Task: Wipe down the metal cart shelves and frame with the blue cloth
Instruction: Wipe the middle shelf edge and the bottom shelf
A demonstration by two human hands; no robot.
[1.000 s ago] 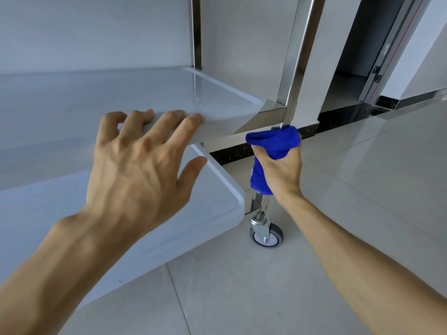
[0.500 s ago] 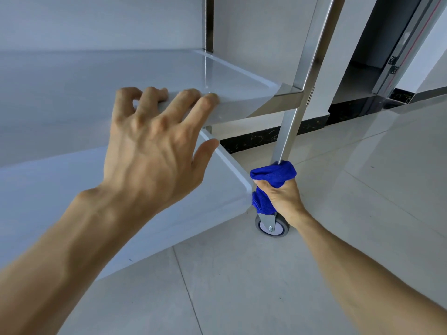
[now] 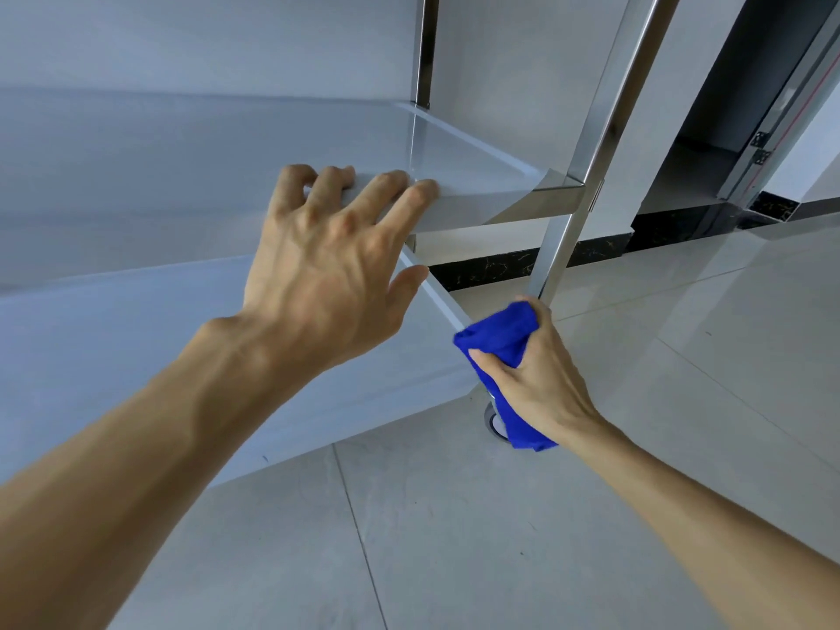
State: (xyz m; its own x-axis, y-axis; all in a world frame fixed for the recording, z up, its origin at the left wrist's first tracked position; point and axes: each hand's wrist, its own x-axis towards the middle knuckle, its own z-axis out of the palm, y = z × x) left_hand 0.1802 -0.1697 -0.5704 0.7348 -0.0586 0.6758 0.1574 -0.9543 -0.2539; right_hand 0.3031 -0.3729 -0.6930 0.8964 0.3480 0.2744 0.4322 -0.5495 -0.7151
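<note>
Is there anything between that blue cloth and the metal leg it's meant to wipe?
Nothing visible. The right hand grips the blue cloth, which is wrapped directly round the lower cart leg, beside the bottom shelf corner.

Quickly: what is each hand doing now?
Left hand: open, fingers resting on the upper shelf edge.
Right hand: gripping the blue cloth around the post.

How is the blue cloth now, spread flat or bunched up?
Bunched up. The blue cloth is wrapped around the cart's corner post, gripped by the right hand; one end hangs toward the caster.
</note>
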